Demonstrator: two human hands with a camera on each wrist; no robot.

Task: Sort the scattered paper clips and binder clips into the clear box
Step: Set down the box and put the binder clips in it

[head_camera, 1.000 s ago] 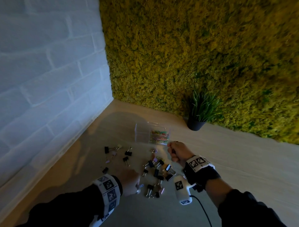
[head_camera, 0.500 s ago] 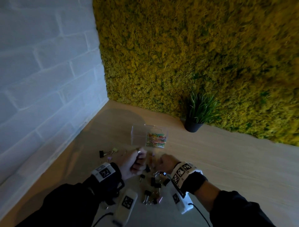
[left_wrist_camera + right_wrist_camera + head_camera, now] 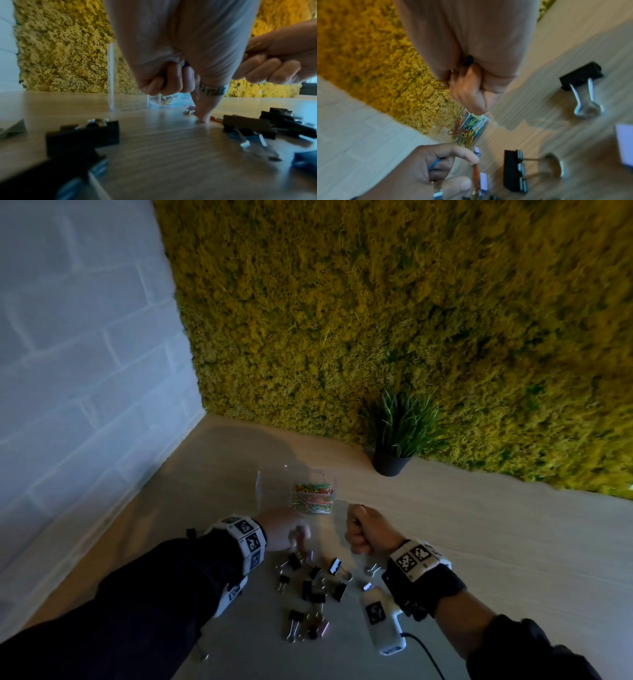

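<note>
Pale wood-grain tabletop [image 3: 479, 542] carries everything in front of you. The clear plastic box [image 3: 274, 487], just beyond your hands, holds a heap of coloured paper clips [image 3: 312, 497] in its right compartment. Black binder clips with silver handles [image 3: 310, 587] lie scattered nearer you. Your left hand [image 3: 286, 529] curls round a blue paper clip [image 3: 435, 164], one finger pressing the wood. Your right hand [image 3: 366, 529] is fisted, fingers closed on thin wire clips [image 3: 443, 84].

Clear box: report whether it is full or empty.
Partly filled: the clear box holds coloured paper clips in its right compartment; the left looks empty.
</note>
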